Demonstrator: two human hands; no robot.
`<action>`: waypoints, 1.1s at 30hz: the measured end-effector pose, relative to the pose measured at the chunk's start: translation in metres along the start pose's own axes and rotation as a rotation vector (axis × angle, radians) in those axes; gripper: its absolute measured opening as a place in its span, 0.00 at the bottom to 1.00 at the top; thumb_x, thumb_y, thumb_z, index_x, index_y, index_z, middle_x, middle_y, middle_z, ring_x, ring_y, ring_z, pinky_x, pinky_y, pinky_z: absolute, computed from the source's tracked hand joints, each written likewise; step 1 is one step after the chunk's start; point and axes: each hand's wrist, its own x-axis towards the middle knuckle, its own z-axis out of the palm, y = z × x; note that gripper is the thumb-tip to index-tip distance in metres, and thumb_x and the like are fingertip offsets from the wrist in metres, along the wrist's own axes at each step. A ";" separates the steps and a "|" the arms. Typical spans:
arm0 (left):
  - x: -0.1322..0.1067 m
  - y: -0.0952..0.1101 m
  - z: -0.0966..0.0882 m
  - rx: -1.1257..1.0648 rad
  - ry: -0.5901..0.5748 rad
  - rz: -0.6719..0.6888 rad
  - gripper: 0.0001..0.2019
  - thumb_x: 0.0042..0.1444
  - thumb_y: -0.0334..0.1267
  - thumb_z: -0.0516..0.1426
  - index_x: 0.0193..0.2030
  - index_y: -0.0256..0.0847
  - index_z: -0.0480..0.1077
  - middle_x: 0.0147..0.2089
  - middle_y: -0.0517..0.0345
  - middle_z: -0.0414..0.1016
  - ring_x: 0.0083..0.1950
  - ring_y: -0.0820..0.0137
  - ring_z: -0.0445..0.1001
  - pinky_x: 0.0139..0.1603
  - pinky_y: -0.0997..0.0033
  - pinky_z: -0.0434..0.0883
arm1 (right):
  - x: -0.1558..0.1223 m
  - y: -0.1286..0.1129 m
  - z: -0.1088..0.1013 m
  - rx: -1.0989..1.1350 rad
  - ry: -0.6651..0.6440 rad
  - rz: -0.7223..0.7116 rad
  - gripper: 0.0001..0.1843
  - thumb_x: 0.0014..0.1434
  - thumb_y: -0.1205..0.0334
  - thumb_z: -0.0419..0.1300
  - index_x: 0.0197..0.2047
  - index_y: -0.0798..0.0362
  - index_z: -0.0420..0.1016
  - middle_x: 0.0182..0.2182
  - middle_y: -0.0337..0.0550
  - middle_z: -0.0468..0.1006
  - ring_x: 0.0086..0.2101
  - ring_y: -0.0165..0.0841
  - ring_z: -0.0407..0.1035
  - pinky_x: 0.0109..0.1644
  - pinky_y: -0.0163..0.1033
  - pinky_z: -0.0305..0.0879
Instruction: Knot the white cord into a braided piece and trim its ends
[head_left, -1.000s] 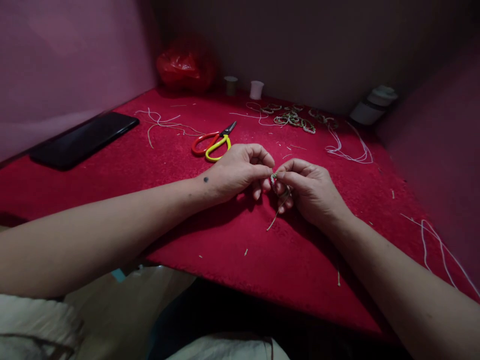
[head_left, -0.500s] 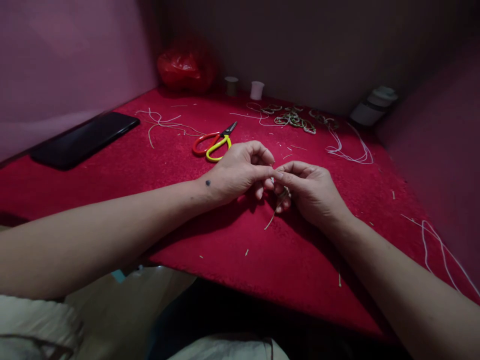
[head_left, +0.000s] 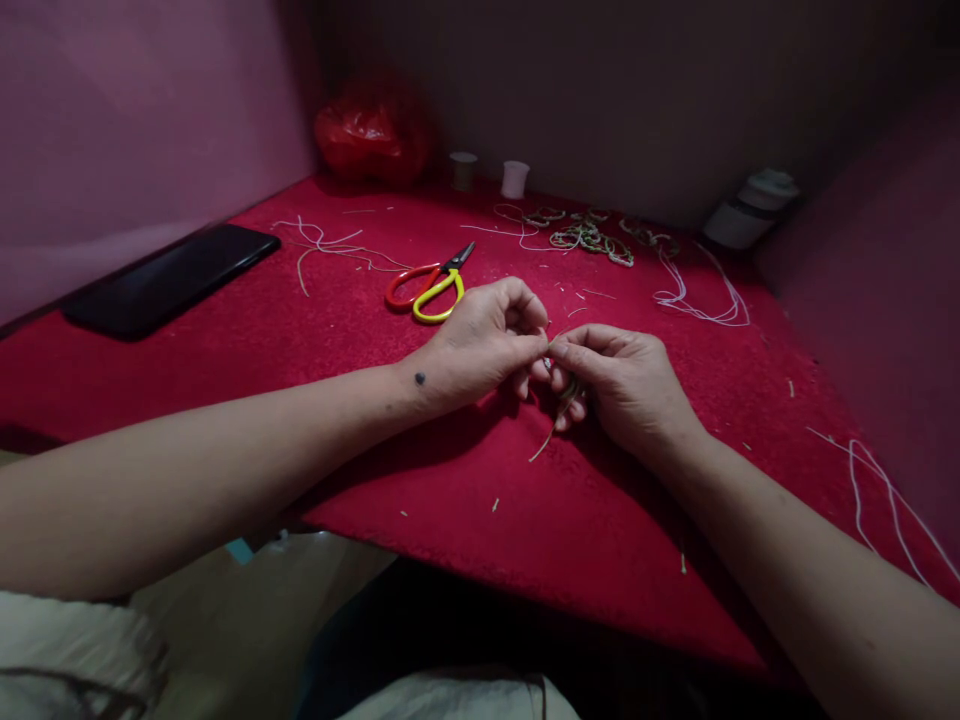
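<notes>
My left hand (head_left: 495, 340) and my right hand (head_left: 622, 385) meet above the red-covered table, fingertips almost touching. Each thumb is pinched against its forefinger on a thin tan cord (head_left: 541, 444). Part of the cord loops around the lower fingers of my right hand, and one loose end hangs toward the cloth. A small pale bit of braided cord shows between the hands; the fingers mostly hide it. Scissors (head_left: 436, 290) with one red and one yellow handle lie just beyond my left hand, their dark blades pointing away.
A black phone (head_left: 172, 280) lies at the left. Knotted green and white cord loops (head_left: 592, 240), thread spools (head_left: 514, 180) and a red plastic bag (head_left: 371, 140) are at the back. A white bottle (head_left: 754, 210) rests at the far right. White strings (head_left: 892, 500) and cord scraps are scattered about.
The left thumb has drawn slightly back from the right thumb, leaving a small gap between the pinches. The view has shifted a little; nothing else has moved noticeably.
</notes>
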 end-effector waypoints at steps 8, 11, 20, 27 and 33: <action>-0.001 0.000 0.002 0.017 0.014 0.019 0.12 0.53 0.19 0.54 0.32 0.40 0.57 0.19 0.69 0.67 0.18 0.79 0.68 0.19 0.80 0.64 | -0.002 -0.003 0.000 -0.009 -0.010 -0.008 0.12 0.53 0.58 0.66 0.26 0.57 0.73 0.20 0.38 0.74 0.13 0.25 0.64 0.15 0.32 0.68; 0.000 -0.002 0.002 0.028 0.025 0.054 0.13 0.52 0.18 0.54 0.32 0.40 0.57 0.19 0.70 0.66 0.16 0.80 0.67 0.18 0.81 0.63 | -0.002 -0.003 0.001 -0.013 -0.008 -0.012 0.12 0.53 0.58 0.66 0.25 0.57 0.72 0.20 0.37 0.74 0.13 0.25 0.64 0.15 0.32 0.67; 0.000 -0.007 0.003 0.056 0.070 0.123 0.14 0.50 0.15 0.54 0.33 0.39 0.58 0.20 0.72 0.66 0.16 0.82 0.67 0.17 0.83 0.65 | -0.002 -0.002 0.005 -0.091 0.071 -0.062 0.10 0.56 0.64 0.61 0.25 0.56 0.70 0.16 0.34 0.71 0.11 0.25 0.63 0.13 0.31 0.64; 0.006 -0.004 -0.007 0.122 0.041 -0.012 0.08 0.52 0.21 0.54 0.32 0.38 0.64 0.16 0.66 0.67 0.13 0.79 0.64 0.13 0.80 0.59 | -0.001 0.000 0.004 -0.060 0.051 -0.086 0.09 0.57 0.64 0.61 0.26 0.56 0.69 0.16 0.32 0.69 0.11 0.24 0.60 0.12 0.32 0.63; 0.012 -0.010 -0.017 -0.090 -0.135 -0.071 0.04 0.55 0.32 0.57 0.30 0.36 0.69 0.19 0.59 0.70 0.16 0.78 0.66 0.14 0.79 0.58 | 0.000 0.002 0.000 -0.017 -0.011 -0.063 0.09 0.57 0.63 0.61 0.26 0.55 0.70 0.15 0.32 0.68 0.11 0.23 0.59 0.12 0.32 0.62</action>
